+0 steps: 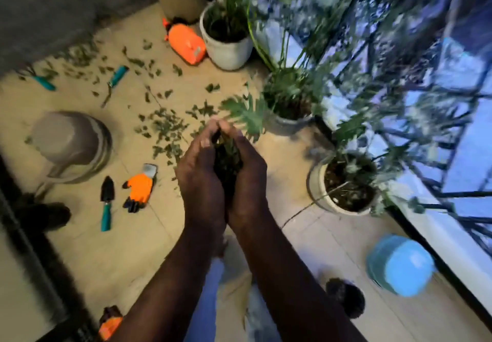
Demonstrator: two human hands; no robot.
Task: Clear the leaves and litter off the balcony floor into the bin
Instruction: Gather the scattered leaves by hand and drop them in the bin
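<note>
The tiled balcony floor (127, 240) carried a scatter of loose leaves (167, 128) ahead of the hands, with a grey bin (72, 144) lying at the left, well apart from them. The left hand (199, 179) and right hand (249, 179) were cupped together, pressed side by side, clasping a bunch of leaves (228, 160) between the palms above the floor. An orange glove (139, 188) and a small trowel (107, 203) lay just beside each other near the bin.

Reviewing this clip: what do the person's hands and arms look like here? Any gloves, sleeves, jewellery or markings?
Both the left hand and the right hand are bare, with no gloves on. Both forearms are uncovered up to the bottom edge of the picture, so no sleeves show. No watch, ring or bracelet is visible. An orange glove lies unworn on the floor.
</note>
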